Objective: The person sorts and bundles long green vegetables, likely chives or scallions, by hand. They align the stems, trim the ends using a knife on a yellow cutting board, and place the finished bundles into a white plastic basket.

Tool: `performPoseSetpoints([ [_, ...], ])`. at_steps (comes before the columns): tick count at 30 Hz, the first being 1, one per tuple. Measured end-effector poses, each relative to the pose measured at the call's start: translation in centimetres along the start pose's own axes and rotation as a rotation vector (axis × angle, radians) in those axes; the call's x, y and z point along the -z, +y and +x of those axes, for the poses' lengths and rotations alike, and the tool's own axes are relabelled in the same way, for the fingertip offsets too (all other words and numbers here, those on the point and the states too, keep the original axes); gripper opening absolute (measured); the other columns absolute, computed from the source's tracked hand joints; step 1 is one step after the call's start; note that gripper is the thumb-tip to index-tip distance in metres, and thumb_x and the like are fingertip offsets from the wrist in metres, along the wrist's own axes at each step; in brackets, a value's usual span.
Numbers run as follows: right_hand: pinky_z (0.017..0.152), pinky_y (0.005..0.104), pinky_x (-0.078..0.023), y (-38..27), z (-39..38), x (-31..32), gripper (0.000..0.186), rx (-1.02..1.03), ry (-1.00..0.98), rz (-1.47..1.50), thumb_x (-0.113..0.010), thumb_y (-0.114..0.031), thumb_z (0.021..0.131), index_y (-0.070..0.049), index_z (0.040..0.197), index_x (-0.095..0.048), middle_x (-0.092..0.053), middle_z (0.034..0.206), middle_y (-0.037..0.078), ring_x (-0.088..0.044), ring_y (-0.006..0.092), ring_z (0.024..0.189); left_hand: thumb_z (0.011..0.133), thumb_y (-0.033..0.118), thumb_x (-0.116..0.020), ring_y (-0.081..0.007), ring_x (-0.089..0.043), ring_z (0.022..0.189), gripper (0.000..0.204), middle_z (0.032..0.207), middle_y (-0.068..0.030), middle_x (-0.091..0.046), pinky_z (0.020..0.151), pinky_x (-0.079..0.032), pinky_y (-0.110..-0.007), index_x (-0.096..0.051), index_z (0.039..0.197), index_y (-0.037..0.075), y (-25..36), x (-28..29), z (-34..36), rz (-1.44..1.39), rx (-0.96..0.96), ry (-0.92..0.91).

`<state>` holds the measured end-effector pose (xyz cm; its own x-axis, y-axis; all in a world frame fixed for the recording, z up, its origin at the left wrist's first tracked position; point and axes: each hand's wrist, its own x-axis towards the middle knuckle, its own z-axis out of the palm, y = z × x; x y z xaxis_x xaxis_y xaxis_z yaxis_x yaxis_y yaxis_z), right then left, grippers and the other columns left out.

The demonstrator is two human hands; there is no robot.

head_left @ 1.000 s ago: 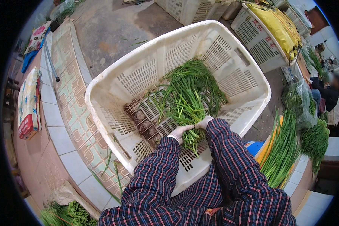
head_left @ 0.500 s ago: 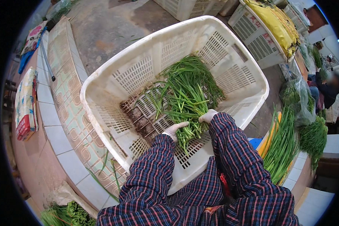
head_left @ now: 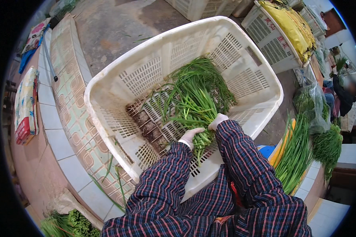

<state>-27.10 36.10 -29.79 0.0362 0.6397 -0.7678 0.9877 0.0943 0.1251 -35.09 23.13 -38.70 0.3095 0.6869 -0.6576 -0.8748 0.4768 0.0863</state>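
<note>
A large white slatted plastic crate (head_left: 110,71) stands in front of me, stained brown on its floor. Inside it lies a heap of long green leafy stalks, garlic chives by their look (head_left: 197,75). Both of my gloved hands are over the near part of the crate, on the stem ends of a bunch. My left hand (head_left: 190,136) grips the bunch from the left, thumb across the pale stems. My right hand (head_left: 217,121) is closed round its right side. The leaves fan away toward the far wall; the fingertips under the bunch are hidden.
To the right, a pile of long chives (head_left: 294,158) lies on a yellow board, beside a clear plastic bag (head_left: 318,106). Another crate with a yellow cover (head_left: 292,31) stands at the far right, near a seated person. More bundled greens (head_left: 77,225) lie at lower left.
My left hand has shifted a little right, closer to my right hand, so the stems are drawn tighter together. My right hand has moved slightly left and up.
</note>
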Motion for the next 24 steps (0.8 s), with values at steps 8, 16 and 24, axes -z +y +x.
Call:
performPoseSetpoints([
  [8, 0.086, 0.0376, -0.047, 1.3, -0.9, 0.9, 0.040, 0.124, 0.315, 0.010, -0.058, -0.015, 0.075, 0.004, 0.108, -0.047, -0.057, 0.105, 0.025, -0.057, 0.0330, 0.100, 0.077, 0.014, -0.062, -0.0186, -0.060, 0.055, 0.017, 0.071, -0.0083, -0.064, 0.049, -0.051, -0.031, -0.060, 0.087, 0.001, 0.2, -1.4, -0.8, 0.158, 0.012, 0.042],
  [16, 0.083, 0.0381, -0.048, 4.0, -4.3, 9.3, 0.026, 0.336, 0.477, -0.263, -0.053, -0.009, 0.075, 0.002, 0.099, -0.053, -0.060, 0.101, 0.022, -0.058, 0.0321, 0.097, 0.064, 0.022, -0.073, -0.0213, -0.059, 0.086, 0.045, 0.096, -0.0124, -0.064, 0.079, -0.045, -0.030, -0.063, 0.100, -0.002, 1.2, 8.0, 2.2, 1.097, -0.086, 0.208],
  [24, 0.075, 0.0400, -0.049, 8.9, -10.6, 17.1, 0.023, 0.247, 0.682, -0.458, -0.055, -0.011, 0.074, -0.002, 0.095, -0.054, -0.062, 0.090, 0.019, -0.060, 0.0329, 0.090, 0.070, 0.032, -0.066, -0.0276, -0.058, 0.101, 0.058, 0.115, -0.0175, -0.057, 0.087, -0.045, -0.033, -0.054, 0.117, 0.002, -0.3, 11.7, 3.7, 1.861, 0.221, 0.699],
])
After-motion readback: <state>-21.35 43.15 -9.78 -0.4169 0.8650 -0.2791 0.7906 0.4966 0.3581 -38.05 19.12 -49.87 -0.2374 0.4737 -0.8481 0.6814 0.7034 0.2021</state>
